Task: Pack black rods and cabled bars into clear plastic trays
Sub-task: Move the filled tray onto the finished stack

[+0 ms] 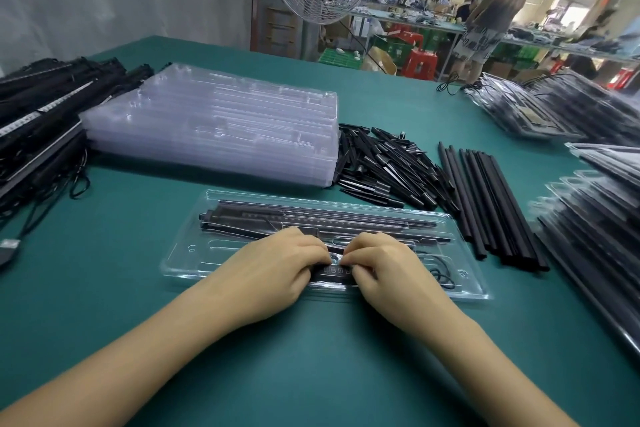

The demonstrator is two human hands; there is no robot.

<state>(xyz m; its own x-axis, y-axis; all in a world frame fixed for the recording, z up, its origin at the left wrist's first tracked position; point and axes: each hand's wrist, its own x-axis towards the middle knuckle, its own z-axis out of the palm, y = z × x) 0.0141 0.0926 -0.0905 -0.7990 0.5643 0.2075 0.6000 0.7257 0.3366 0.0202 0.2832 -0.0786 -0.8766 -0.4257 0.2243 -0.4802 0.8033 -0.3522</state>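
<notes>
Pinching a small black controller (334,270) between curled fingertips, the left hand (277,263) and right hand (388,263) grip it over the near slot of the tray (180,263). The tray lies mid-bench, nearer the near edge. A bar (311,218) fills the tray's far slots, and its cable (441,270) loops loosely at the right end.

A hard push could flex the thin tray or skid it across the bench (311,357). The controller might also seat skewed, or trap the cable beneath it.

Open bench lies toward the near edge and left of the tray. Loose rods (491,204) lie just beside its right end, with packed trays (595,225) along the right edge. Empty trays (214,128) and a heap of short pieces (384,166) crowd the far side.
</notes>
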